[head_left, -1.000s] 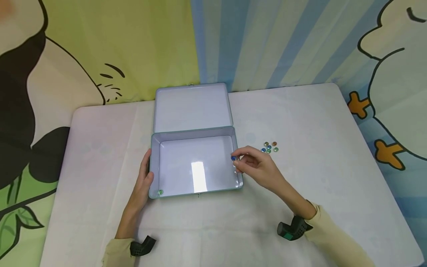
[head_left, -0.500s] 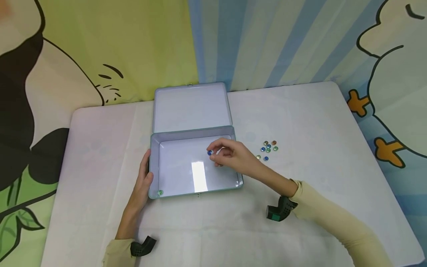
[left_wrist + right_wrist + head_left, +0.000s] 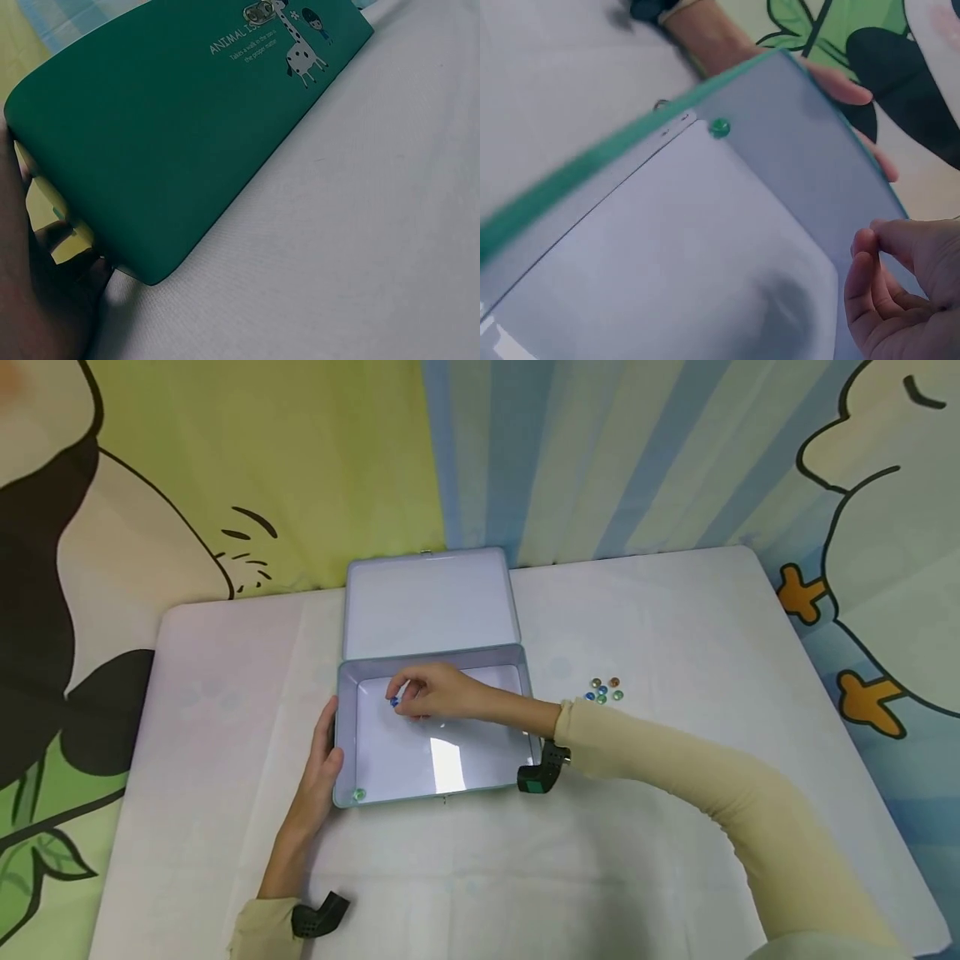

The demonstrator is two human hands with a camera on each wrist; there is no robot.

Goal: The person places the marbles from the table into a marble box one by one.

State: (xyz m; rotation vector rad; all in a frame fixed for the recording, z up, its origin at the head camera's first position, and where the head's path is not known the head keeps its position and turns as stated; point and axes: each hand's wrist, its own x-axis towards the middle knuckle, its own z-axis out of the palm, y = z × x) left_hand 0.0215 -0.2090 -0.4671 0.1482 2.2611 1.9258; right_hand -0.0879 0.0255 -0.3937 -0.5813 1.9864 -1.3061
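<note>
An open metal box (image 3: 438, 794), pale inside and green outside, stands on the table with its lid (image 3: 431, 602) folded back. My left hand (image 3: 313, 785) rests against the box's left wall, fingers and thumb along the outside. In the left wrist view, fingers (image 3: 82, 259) touch the end of the green box (image 3: 150, 150). Over the box's left part, my right hand (image 3: 435, 692) pinches a blue glass marble (image 3: 394, 702) between thumb and fingertips. A green marble (image 3: 359, 794) lies in the near left corner, also seen in the right wrist view as a green marble (image 3: 719, 127).
Several coloured marbles (image 3: 602, 691) lie on the white table (image 3: 660, 627) right of the box. My right forearm (image 3: 675, 760) crosses the box's right wall. A cartoon-printed curtain (image 3: 300, 468) hangs behind the table.
My right hand has carried the blue marble leftward, from the box's right wall to above its left part. The left hand and the box have stayed in place.
</note>
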